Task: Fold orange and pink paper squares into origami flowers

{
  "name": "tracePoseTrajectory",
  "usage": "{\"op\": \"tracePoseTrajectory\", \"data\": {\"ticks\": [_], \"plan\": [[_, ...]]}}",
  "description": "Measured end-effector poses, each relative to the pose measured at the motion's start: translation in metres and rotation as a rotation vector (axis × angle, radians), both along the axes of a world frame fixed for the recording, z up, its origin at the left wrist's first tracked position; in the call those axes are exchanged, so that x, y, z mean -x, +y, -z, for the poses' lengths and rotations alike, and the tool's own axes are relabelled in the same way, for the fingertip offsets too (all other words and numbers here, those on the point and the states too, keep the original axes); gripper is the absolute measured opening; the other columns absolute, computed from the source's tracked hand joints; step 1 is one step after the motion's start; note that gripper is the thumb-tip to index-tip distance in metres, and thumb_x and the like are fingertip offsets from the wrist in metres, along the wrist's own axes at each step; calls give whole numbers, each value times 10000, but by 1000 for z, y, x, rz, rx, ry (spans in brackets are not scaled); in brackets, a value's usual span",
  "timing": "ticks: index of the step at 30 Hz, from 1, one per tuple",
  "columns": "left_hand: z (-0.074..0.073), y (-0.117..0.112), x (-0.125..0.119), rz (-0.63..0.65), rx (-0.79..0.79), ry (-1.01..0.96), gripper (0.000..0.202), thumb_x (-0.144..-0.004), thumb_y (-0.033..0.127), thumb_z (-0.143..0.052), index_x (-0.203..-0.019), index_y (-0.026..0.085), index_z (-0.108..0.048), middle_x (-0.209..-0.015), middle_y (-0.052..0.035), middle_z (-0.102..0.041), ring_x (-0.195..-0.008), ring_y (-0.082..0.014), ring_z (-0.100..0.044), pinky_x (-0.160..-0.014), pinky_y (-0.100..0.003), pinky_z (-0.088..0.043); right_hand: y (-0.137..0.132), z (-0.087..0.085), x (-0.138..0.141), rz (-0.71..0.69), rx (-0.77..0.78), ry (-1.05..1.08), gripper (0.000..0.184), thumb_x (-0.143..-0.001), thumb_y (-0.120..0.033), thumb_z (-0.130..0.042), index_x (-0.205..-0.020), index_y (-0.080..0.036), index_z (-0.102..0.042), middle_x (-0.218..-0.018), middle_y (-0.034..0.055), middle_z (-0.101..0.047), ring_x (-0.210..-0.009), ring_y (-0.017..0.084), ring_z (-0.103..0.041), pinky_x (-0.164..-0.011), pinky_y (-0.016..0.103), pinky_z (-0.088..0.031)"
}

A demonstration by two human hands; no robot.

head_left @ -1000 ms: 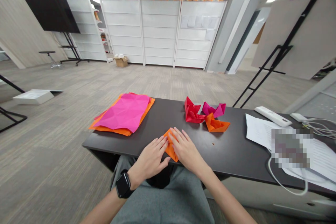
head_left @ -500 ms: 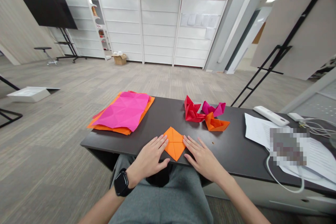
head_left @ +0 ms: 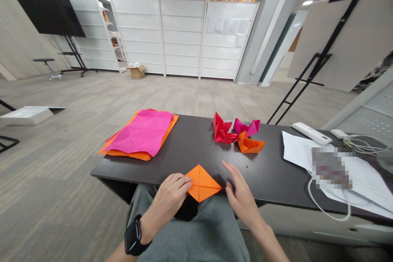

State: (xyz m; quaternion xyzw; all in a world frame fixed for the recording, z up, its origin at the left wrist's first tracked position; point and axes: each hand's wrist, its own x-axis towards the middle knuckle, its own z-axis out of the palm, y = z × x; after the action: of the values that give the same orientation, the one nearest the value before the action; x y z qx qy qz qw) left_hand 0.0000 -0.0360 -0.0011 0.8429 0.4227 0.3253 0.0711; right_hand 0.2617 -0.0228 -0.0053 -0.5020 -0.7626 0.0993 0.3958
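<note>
An orange folded paper (head_left: 204, 186), diamond-shaped with crease lines crossing its middle, is at the near edge of the dark desk. Its left corner is pinched between the thumb and fingers of my left hand (head_left: 173, 192), which has a black watch on its wrist. Just off the paper's right corner, my right hand (head_left: 241, 192) is open, thumb and fingers apart, holding nothing. Beyond it stand finished-looking folded paper boats: a red one (head_left: 223, 131), a magenta one (head_left: 248, 127) and an orange one (head_left: 250, 144).
A stack of pink and orange paper sheets (head_left: 141, 133) lies at the desk's left end. To the right are printed papers (head_left: 294, 149), a white power strip (head_left: 311, 132) and white cables (head_left: 365, 144). The dark desk (head_left: 190, 139) ends close to my lap.
The orange folded paper has come toward me and been lifted at the near edge. My left hand went from lying flat to pinching it; my right hand has come off it.
</note>
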Motion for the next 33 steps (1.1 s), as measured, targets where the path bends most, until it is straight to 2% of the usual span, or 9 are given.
{"op": "tracePoseTrajectory", "data": {"ticks": [4,7,10,16,22,25,27,28,33], "plan": [[-4,1,-12,-323,263,-600,235,-969,311,-531,-976,170,-719,-929,-50,-735,-855,-200,-668,-787,-294,-527,-34,-14,23,237,-203,338,315,-948,-172,-455,-1241,-217,-562,-1108,97,-630,-991,218,-643,-828,384,-561],[-5,0,-40,-442,500,-955,378,-887,488,-626,-848,126,-727,-788,-37,-721,-743,-194,-653,-672,-259,-511,-47,-28,48,64,-120,135,415,-977,-197,-439,-1385,-239,-496,-1299,112,-597,-1183,241,-589,-960,410,-523],[-1,-12,-72,-434,614,-1223,453,-809,562,-693,-836,110,-720,-801,-57,-724,-763,-202,-656,-698,-269,-520,-41,-36,61,-65,26,-157,512,-1009,-304,-427,-1513,-244,-356,-1510,91,-458,-1377,261,-437,-1087,458,-437],[10,-32,-91,-149,996,-1548,486,-714,556,-793,-972,152,-712,-1093,-136,-716,-1011,-251,-687,-915,-359,-533,-14,-29,36,-204,192,-457,422,-1036,-399,-368,-1388,-249,-548,-1474,62,-508,-1409,266,-400,-1129,522,-364],[4,-21,-52,-66,1079,-794,427,-785,536,-686,-759,109,-687,-650,-84,-703,-527,-169,-643,-519,-262,-495,9,-37,11,-353,181,-516,387,-991,-426,-482,-1299,-238,-620,-1459,59,-525,-1418,274,-384,-1156,523,-315],[-3,-15,-23,-179,755,-339,382,-836,470,-636,-644,140,-651,-580,-75,-674,-551,-205,-659,-530,-288,-508,21,-45,4,-435,193,-526,448,-933,-487,-562,-1290,-223,-626,-1455,71,-529,-1419,288,-379,-1157,511,-309],[-6,-8,-4,-185,332,-171,255,-846,348,-634,-961,128,-692,-970,-145,-744,-927,-281,-706,-794,-380,-561,26,-50,1,-477,193,-535,496,-889,-502,-616,-1292,-212,-625,-1449,86,-535,-1401,300,-405,-1139,501,-333],[-6,-3,4,-109,202,-73,412,-825,317,-661,-1189,127,-631,-1233,-174,-673,-1164,-313,-625,-956,-435,-517,28,-51,0,-487,187,-542,519,-867,-501,-643,-1289,-202,-626,-1442,96,-541,-1389,306,-420,-1127,496,-347],[2,13,19,115,26,311,680,-883,221,-596,-1501,170,-317,-1553,-133,-389,-1432,-245,-378,-1158,-430,-369,22,-42,6,-441,102,-567,563,-826,-454,-689,-1290,-143,-614,-1415,157,-558,-1318,336,-489,-1076,510,-397]]}}
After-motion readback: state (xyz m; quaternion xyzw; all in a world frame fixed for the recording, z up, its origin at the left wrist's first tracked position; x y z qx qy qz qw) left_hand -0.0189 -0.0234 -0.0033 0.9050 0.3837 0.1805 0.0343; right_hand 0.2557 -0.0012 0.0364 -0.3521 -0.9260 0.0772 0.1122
